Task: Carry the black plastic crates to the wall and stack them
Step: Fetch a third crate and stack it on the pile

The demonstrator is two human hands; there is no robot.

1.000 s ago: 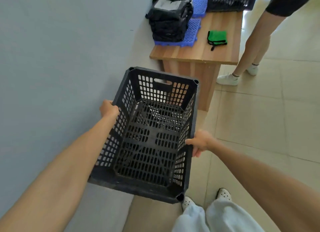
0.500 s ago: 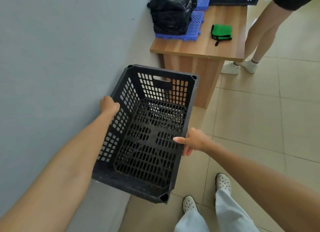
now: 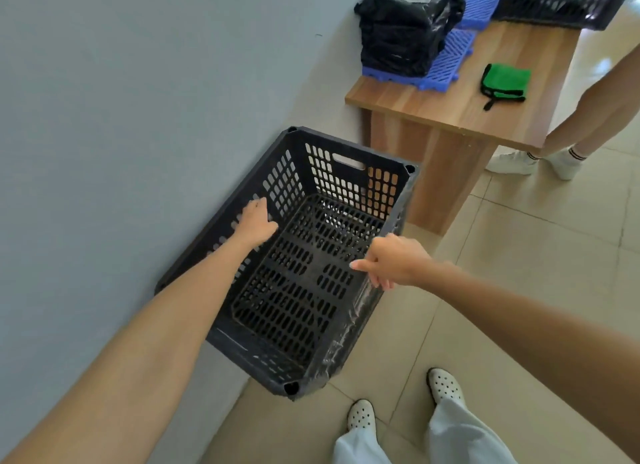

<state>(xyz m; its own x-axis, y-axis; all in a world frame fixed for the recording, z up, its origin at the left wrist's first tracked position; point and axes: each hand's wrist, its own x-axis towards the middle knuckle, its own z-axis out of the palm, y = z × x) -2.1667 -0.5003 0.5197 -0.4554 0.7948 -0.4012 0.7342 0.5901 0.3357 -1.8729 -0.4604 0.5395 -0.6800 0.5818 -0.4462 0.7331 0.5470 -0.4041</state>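
An empty black plastic crate with slotted walls and floor hangs low, its left side close against the grey wall. My left hand grips the crate's left rim, fingers over the side that faces the wall. On the right rim, my right hand holds on with the thumb pointing inward and the fingers curled down outside. The crate's right wall is blurred. I cannot tell whether its base touches the floor. A second black crate stands on the table at the top right.
A low wooden table stands just beyond the crate, carrying a black wrapped bundle, blue slotted mats and a green cloth. Another person's legs are at the table's right. My feet stand on tiled floor.
The crate has dropped lower and moved closer to the wall and the table. Both hands went down with it, and my view has shifted forward.
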